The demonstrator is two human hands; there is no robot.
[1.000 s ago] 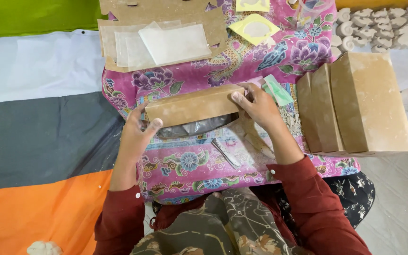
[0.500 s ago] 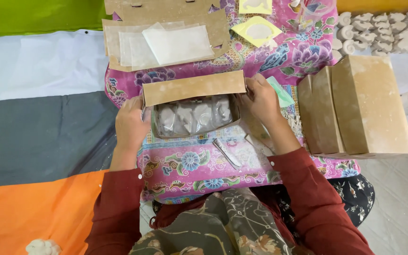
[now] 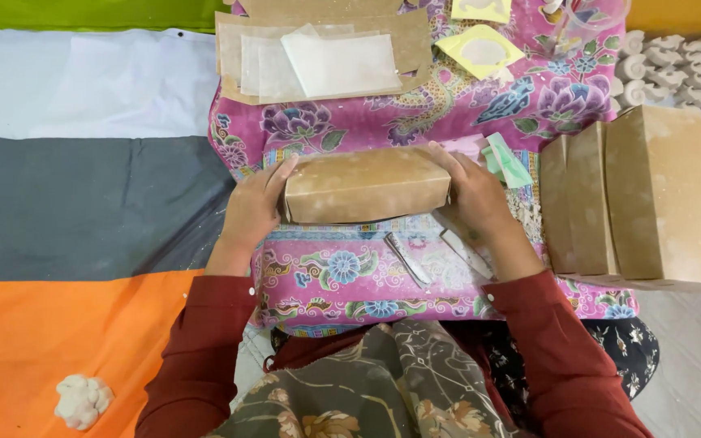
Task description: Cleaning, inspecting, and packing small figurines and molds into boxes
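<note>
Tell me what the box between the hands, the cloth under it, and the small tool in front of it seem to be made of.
Box: brown kraft card, matte, dusted with pale smudges, sharp folded edges. Patterned cloth: thin woven or printed fabric, pink with flowers, lying in soft wrinkles. Small tool: probably metal, since it is slim with a grey sheen; too small to be sure. Left hand and right hand hold the box's ends.

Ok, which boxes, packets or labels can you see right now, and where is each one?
Brown cardboard box: closed, rectangular, held between left hand and right hand.
Stacked brown boxes: three, upright, to the right on the floral cloth.
Flat brown card sheets with clear film: top centre.
Yellow sticker sheets: square, top right.
Green slip: beside the right hand.
</note>
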